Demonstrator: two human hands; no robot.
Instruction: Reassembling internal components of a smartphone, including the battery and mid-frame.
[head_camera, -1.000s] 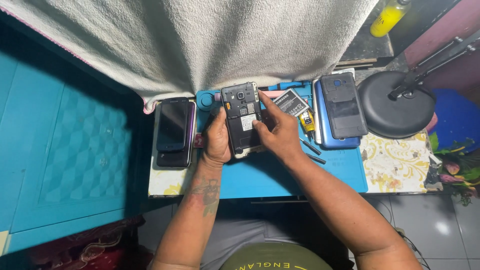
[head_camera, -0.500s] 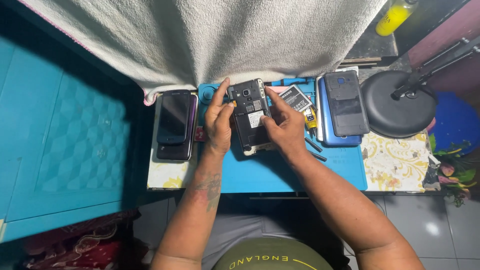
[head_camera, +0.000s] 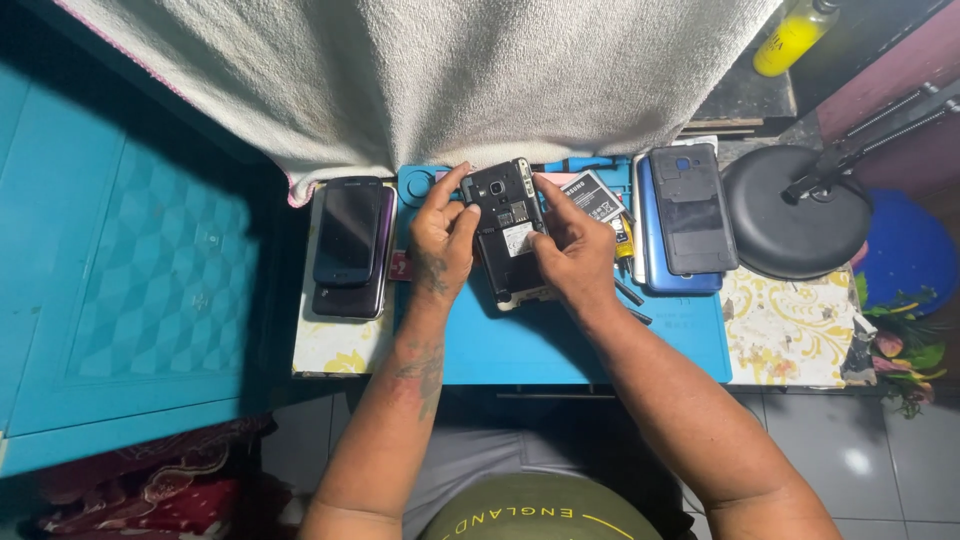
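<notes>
Two hands meet over the blue work mat (head_camera: 560, 345), both gripping an opened phone (head_camera: 506, 232) with its back cover off and its insides showing. The left hand (head_camera: 440, 240) curls around the phone's left edge, forefinger stretched up to the top corner, thumb on the back. The right hand (head_camera: 572, 248) clasps the right edge, fingers bent, thumb pressed on the exposed back. Just right of the phone lies a grey battery (head_camera: 594, 194), then a blue phone stack (head_camera: 684, 215) and a round black lamp base (head_camera: 795, 210). Left of the mat, two dark phones (head_camera: 350, 245) lie stacked. A white towel (head_camera: 430, 70) hangs on the far side.
</notes>
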